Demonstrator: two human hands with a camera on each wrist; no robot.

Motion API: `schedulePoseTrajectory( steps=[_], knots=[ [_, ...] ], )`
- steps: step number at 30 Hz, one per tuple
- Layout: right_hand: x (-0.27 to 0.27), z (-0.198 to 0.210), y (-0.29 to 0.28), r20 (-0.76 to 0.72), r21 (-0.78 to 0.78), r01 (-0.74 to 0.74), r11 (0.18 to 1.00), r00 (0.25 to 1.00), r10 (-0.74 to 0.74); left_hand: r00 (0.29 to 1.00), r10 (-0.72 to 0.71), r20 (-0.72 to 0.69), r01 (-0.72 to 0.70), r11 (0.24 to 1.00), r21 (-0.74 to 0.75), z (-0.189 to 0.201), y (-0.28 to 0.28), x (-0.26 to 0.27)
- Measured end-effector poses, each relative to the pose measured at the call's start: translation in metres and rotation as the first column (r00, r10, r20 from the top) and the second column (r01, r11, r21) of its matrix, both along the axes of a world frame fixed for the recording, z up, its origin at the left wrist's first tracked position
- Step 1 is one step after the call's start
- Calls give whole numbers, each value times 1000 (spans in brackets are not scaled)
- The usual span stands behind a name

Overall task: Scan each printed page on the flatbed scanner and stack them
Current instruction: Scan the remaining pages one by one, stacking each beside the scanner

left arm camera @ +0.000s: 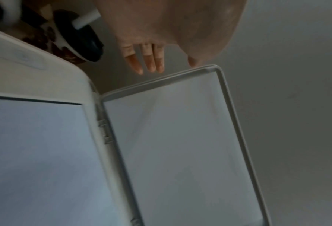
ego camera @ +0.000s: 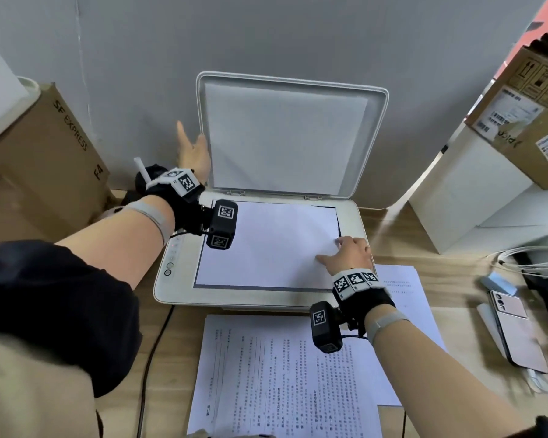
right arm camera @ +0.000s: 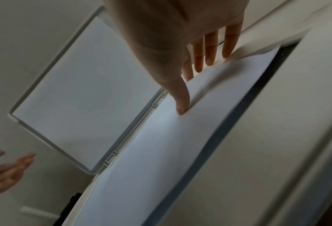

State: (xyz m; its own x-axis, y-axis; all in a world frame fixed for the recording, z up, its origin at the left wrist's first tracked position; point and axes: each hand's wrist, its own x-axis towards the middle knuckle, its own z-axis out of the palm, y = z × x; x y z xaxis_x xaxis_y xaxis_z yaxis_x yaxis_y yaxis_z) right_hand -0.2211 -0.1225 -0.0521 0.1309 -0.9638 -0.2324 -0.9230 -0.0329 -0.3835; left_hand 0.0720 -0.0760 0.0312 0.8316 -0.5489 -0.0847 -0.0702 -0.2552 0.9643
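A white flatbed scanner stands against the wall with its lid raised upright. A sheet of paper lies blank side up on the glass. My right hand is at the sheet's right edge. In the right wrist view its thumb presses on top and the fingers reach under the lifted edge of the sheet. My left hand is open with straight fingers, holding nothing, just beside the lid's left edge. Printed pages lie in front of the scanner, another page to its right.
A cardboard box stands at the left and another on a white block at the right. A dark cup with a straw sits behind my left wrist. A phone and white cables lie at the right. A black cord runs down from the scanner.
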Motion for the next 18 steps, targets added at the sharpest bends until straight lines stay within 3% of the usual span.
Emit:
schedulePoseTrajectory(
  steps=[4, 6, 10, 18],
  knots=[
    [4, 3, -3, -26, 57, 42, 997, 999, -40, 1000, 9, -21, -7, 995, 95, -40, 19, -3],
    [5, 1, -4, 121, 95, 98, 991, 987, -109, 998, -16, -59, 22, 994, 108, -59, 27, -1],
    [-3, -3, 0, 420, 56, 160, 986, 892, -169, 989, -96, -113, 122, 962, 246, -84, 48, -1],
    [-18, -4, -3, 751, -1, 110, 994, 657, -72, 975, -205, -80, 220, 877, 426, -85, 68, -8]
  ],
)
